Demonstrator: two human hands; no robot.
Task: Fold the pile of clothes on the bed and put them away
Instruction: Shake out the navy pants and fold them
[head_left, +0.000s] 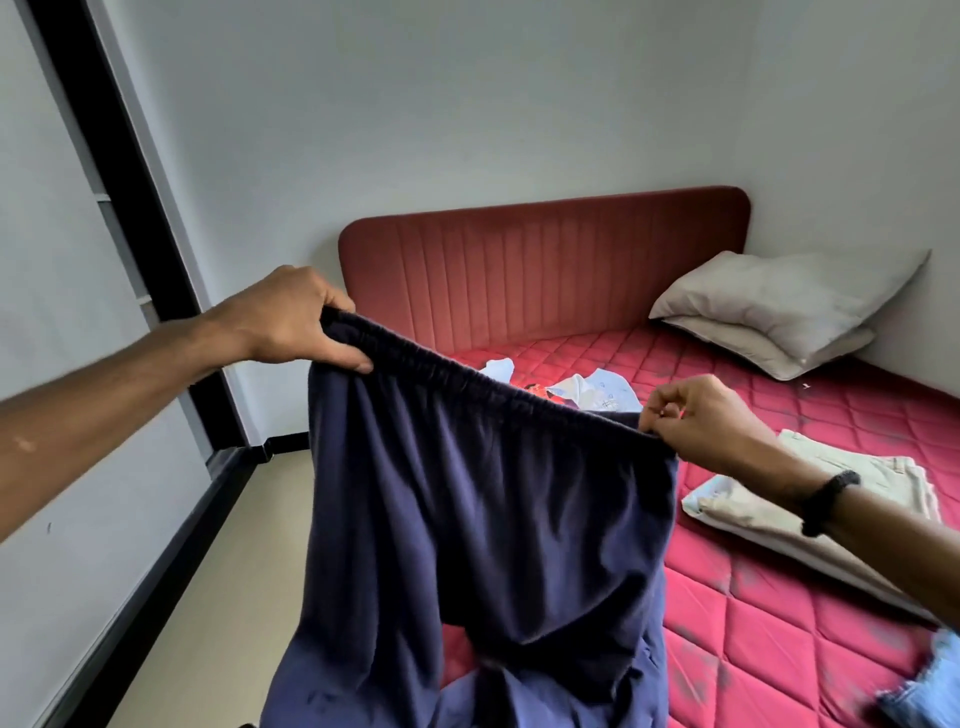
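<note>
While both arms reach out in front of us, we have the navy trousers (483, 499) held up in the air over the near end of the bed (779, 613), stretched wide by the elastic waistband. Our left hand (291, 322) grips the waistband's left corner, fingers curled over the gathered edge and thumb underneath. Our right hand (701, 421) pinches the right corner between thumb and fingertips, a black wristband (826, 501) sitting on that wrist. The legs hang down and run out of view at the bottom, so we cannot tell whether they touch the mattress. That hanging cloth stands squarely in the way: it hides most of the near left part of the bed. Over the waistband we catch the rest of the clothes pile (582, 392), pale blue and white pieces with a spot of red, lying on the red quilted cover well behind the trousers. To the right, partly under our right forearm, a beige folded garment (852, 478) lies flat on the bed. Bottom right, a blurred scrap of light blue denim (930, 686) pokes in at the edge. Two grey pillows (789, 306) are stacked in the far right corner against the wall, beside the red padded headboard (545, 270). On the left, a white wardrobe with black trim (124, 171) runs along a cream floor (208, 597).
</note>
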